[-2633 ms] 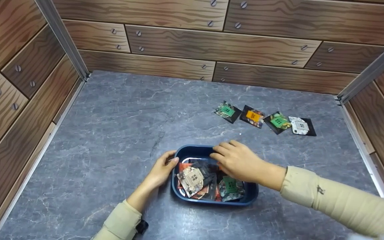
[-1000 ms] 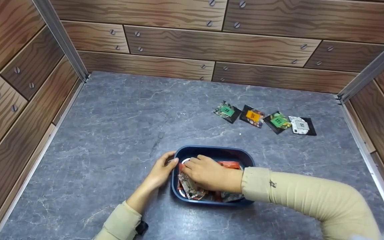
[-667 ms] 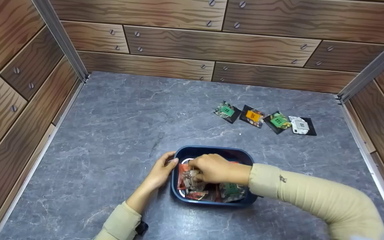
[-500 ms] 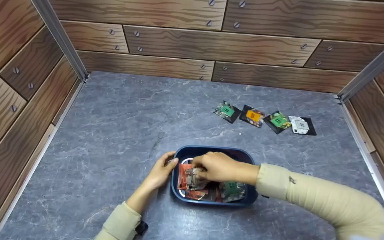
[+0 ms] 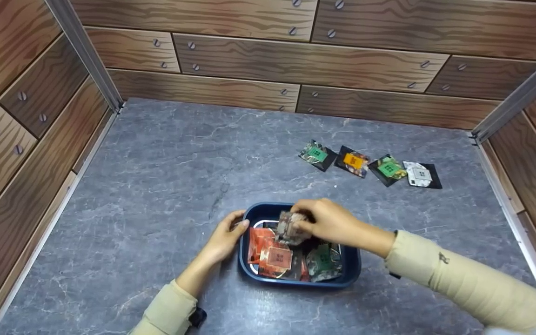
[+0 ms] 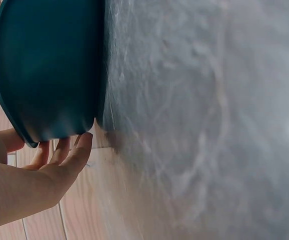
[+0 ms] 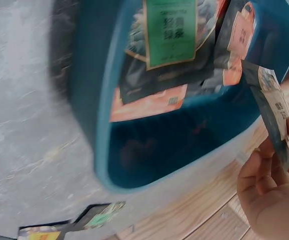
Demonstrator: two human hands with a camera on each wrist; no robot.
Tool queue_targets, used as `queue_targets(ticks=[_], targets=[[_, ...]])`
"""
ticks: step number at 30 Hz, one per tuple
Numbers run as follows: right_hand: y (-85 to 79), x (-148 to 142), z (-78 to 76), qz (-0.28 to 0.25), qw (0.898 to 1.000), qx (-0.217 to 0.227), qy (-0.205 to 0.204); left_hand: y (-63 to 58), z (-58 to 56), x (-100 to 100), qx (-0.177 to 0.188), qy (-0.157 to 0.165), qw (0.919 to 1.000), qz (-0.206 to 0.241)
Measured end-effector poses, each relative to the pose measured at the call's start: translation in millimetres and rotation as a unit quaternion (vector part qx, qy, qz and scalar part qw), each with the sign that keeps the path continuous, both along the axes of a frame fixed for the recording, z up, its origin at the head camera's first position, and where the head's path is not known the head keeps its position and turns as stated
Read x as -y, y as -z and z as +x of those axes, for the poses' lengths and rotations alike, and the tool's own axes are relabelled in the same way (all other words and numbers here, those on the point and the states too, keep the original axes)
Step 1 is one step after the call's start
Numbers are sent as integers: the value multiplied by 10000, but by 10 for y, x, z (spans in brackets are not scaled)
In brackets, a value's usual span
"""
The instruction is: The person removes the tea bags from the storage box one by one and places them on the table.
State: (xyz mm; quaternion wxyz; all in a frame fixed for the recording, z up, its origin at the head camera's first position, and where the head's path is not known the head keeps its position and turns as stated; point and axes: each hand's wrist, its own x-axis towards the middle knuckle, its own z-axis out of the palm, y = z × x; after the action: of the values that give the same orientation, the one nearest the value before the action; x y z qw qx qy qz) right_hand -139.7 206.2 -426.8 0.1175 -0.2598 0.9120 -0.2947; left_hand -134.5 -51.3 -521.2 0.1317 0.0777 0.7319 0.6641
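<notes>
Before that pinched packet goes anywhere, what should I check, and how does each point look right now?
1. Packet gripped: ok. The right hand pinches the beige-labelled packet between thumb and fingers.
2. Bin steadied: ok. The left hand holds one end of the blue bin.
3. Held packet clear of those beneath: cannot tell; its lower edge overlaps them in view.
4. Bin emptied: not ok. A red-labelled packet and a green-labelled packet, among others, lie inside.
5. Row on the table squared up: not ok. Its four packets lie at differing angles.

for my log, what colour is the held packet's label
The label is beige, clearest in the right wrist view.
</notes>
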Motion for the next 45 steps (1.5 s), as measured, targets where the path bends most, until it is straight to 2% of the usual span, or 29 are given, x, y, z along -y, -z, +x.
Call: queue_targets(ticks=[9, 15, 24, 28, 36, 41, 45], targets=[[-100, -337, -91, -360, 9976, -367, 461, -14, 1, -14, -78, 19, 10000, -3], [-98, -547, -114, -362, 9946, -449, 862, -1, -11, -2, -63, -5, 9999, -99], [-129, -910, -121, -552, 9841, -558, 1596, -8, 4, 6, -66, -8, 10000, -56], [-104, -1143, -155, -491, 9762, -662, 2005, -14, 8, 5, -83, 3, 9999, -74], [26, -1634, -276, -248, 9604, -1072, 2561, -11, 18, 1, -48, -31, 9999, 111], [130, -1963, -343, -134, 9432, -1386, 3016, -18, 21, -4, -35, -34, 9999, 109], [190, -2213, -387, -9, 9289, -1461, 3403, -4, 10, -4, -51, -49, 10000, 25]])
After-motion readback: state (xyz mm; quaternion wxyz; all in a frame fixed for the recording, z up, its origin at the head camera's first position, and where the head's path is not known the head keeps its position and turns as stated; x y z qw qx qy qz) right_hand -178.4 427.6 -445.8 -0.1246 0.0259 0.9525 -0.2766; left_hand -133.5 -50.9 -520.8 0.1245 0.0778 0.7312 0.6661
